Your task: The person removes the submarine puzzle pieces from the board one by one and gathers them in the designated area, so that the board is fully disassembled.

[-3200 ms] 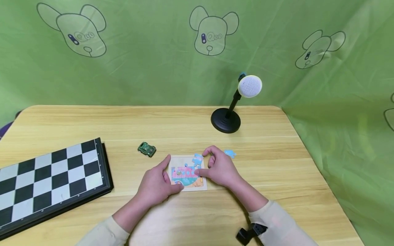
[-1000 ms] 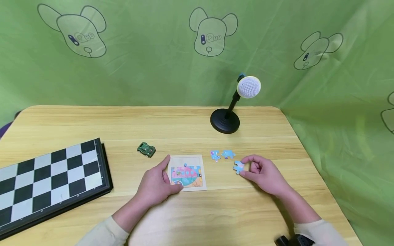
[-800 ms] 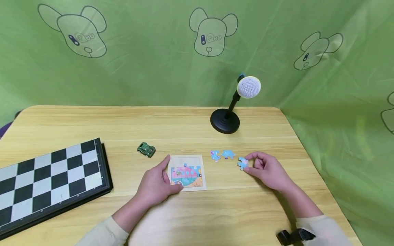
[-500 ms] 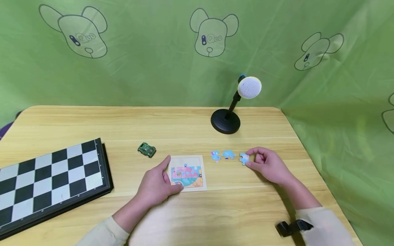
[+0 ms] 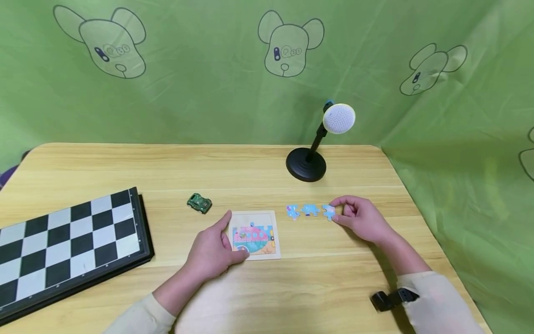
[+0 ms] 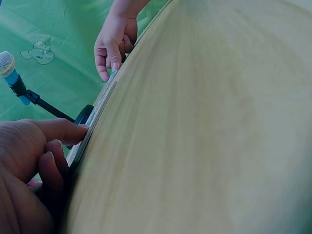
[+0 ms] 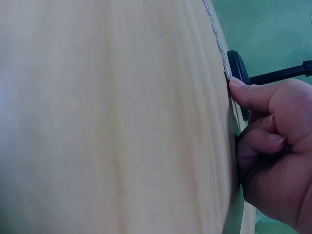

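The puzzle (image 5: 253,217) lies flat on the tabletop (image 5: 271,297), a pale squarish board with a bare upper part and a picture filling the lower: pink above, teal below, sandy orange at the bottom right, its top edge knobbed. The left hand (image 5: 210,253) holds its left side between spread thumb and forefinger. To its right, three light-blue pieces lie in a row: the left piece (image 5: 292,212) spotted pink, the middle piece (image 5: 310,209) marked purple below, the right piece (image 5: 328,211) tinged pink and pinched between the right hand's (image 5: 363,218) thumb and forefinger.
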The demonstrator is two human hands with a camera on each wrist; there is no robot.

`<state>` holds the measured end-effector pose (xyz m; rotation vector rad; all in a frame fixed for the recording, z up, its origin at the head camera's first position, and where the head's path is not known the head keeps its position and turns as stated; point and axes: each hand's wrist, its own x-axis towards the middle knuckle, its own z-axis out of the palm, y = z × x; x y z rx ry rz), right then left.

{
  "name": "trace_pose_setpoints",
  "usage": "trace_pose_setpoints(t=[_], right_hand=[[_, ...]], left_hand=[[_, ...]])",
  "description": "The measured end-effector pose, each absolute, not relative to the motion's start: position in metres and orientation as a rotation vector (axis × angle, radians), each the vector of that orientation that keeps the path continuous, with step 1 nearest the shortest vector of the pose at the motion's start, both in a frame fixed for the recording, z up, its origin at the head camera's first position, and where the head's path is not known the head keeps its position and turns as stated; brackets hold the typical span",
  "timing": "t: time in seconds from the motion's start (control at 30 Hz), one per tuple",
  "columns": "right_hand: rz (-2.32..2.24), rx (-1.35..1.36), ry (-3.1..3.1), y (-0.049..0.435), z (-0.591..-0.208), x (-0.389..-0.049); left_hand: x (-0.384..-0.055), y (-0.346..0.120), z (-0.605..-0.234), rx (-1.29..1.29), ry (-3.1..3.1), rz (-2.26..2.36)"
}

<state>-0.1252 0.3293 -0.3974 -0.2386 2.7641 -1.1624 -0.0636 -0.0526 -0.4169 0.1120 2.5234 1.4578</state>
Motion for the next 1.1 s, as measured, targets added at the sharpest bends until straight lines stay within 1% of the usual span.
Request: trace_pose_setpoints(t=[0.47, 0.73, 0.93, 1.1], right_hand=[[-1.200, -0.217, 2.736, 0.331, -0.399, -0.128], [-1.252, -0.173, 2.765, 0.328, -0.402, -0.123], [-1.341, -0.224, 2.774, 0.313, -0.401, -0.114], [-1.440, -0.336, 2.742, 0.288, -0.396, -0.107]], left_hand=[[-0.064, -0.053, -0.415, 0.112, 2.511, 1.464], [-0.064, -0.059, -0.414, 0.157, 2.403, 1.598], [-0.063, -0.069, -0.409, 0.260, 2.355, 1.676], [-0.068, -0.079, -0.411, 0.345, 2.380, 1.600]])
